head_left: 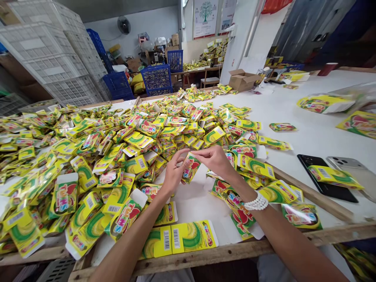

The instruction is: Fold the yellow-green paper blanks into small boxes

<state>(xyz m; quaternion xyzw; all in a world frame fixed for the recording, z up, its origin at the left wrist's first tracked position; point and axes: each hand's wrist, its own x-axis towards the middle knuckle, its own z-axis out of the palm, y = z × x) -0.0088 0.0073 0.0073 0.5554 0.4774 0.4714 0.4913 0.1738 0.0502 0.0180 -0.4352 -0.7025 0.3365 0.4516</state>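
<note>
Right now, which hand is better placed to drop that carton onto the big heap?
Left, probably. Both hands pinch the carton, but the left hand sits nearer the heap, which lies mostly leftward; the right hand would cross over.

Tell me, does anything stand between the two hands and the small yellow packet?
Nothing visible does. The left hand and the right hand both pinch the yellow packet directly, above a bare patch of the table; the loose packets lie around it.

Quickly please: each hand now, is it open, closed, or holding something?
Left hand: closed, holding a small yellow packet.
Right hand: closed, pinching the same packet's top.
</note>
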